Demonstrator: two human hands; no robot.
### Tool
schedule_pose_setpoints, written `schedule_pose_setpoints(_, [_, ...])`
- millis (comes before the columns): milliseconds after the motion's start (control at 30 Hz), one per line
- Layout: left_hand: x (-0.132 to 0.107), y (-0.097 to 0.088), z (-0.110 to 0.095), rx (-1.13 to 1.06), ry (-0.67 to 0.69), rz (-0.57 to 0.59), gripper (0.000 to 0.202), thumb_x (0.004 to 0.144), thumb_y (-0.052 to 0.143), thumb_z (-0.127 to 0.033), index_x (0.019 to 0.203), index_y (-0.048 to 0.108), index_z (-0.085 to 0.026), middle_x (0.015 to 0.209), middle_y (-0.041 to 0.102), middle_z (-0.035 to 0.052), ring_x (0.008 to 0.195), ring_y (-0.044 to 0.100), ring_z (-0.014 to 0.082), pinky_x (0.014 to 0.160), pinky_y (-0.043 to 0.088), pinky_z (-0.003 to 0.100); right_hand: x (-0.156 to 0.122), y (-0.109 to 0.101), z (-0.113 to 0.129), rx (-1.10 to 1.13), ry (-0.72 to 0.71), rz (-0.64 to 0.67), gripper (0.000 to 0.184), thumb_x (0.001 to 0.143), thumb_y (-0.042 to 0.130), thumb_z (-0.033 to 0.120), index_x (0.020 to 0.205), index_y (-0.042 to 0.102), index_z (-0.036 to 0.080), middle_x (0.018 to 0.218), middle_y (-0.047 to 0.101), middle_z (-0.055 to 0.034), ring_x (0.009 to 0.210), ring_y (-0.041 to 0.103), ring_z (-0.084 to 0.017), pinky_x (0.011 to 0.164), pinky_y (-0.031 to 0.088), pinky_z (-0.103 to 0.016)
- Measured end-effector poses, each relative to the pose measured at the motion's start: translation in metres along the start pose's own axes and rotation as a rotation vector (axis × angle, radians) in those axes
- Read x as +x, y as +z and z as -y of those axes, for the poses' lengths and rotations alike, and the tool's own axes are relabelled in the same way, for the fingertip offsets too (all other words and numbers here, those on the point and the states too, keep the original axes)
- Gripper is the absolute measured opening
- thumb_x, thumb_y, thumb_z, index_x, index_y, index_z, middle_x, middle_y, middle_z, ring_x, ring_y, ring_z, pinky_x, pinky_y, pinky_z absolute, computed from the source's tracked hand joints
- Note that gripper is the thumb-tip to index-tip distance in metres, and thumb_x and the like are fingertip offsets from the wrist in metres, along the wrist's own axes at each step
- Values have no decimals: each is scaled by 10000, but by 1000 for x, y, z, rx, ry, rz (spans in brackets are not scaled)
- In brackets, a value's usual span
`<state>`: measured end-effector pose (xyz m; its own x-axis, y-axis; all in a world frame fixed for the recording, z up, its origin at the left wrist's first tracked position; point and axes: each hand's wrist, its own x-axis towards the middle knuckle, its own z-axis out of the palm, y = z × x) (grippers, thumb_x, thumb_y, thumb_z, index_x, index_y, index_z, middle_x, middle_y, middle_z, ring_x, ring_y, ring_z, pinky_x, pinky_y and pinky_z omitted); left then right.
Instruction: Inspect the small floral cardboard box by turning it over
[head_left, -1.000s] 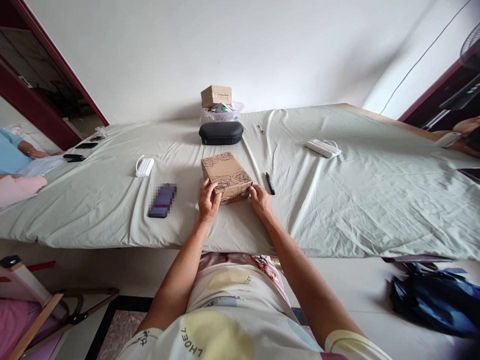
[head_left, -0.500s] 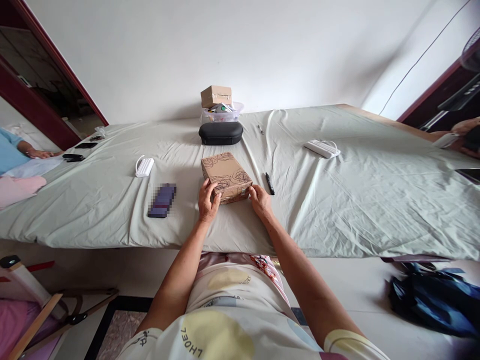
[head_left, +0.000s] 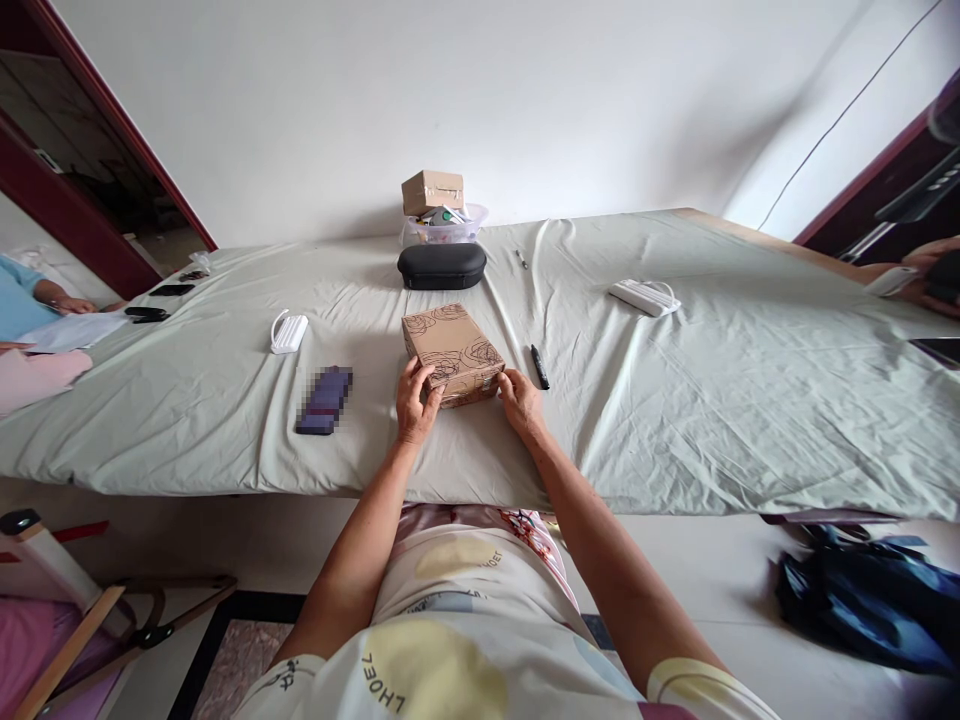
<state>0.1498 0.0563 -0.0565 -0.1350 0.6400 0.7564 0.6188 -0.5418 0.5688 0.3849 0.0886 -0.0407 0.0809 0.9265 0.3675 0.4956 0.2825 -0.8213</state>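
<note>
A brown cardboard box (head_left: 454, 340) with dark scribbled line patterns lies on the cloth-covered table in front of me. My left hand (head_left: 417, 405) grips its near left corner, thumb on the front side and fingers along the left side. At the near right corner, my right hand (head_left: 520, 402) has its fingers closed against the box; the fingertips are partly hidden. A black marker (head_left: 539, 367) lies just right of the box. To the left of my left hand is a flat dark phone-like object (head_left: 325, 400), its surface pixelated.
Behind the box sit a black zip case (head_left: 441, 266) and a plastic basket (head_left: 444, 228) with a small carton (head_left: 433, 191) on top. White strap-handled devices lie left (head_left: 289, 333) and right (head_left: 646, 296). Other people's hands show at the left (head_left: 73, 304) and right edges.
My hands and the box stay in the same place. At the far left, the other person's hands and the white sheet there have shifted slightly.
</note>
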Motion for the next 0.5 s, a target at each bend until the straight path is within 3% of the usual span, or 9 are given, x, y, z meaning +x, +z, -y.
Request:
schedule_pose_setpoints(300, [0,-2,-2,-7,-35,-12,557,1069,464,-664,1366,658,-235,1567,557,182,1471,561,283,1139,546,409,-3,-2,4,17,-9,22,745,944,352,859,1001,725,217,892,741,-96,871,704,-263,883,563,-404])
schedule_pose_setpoints(500, [2,-6,-5,-75,-95,-111,557,1052,486,-674,1338,655,-227,1526,590,179,1462,556,303,1195,496,444,-3,-1,3,-7,-35,48,581,963,464,700,1049,751,202,993,787,-113,853,714,-243,863,577,-388])
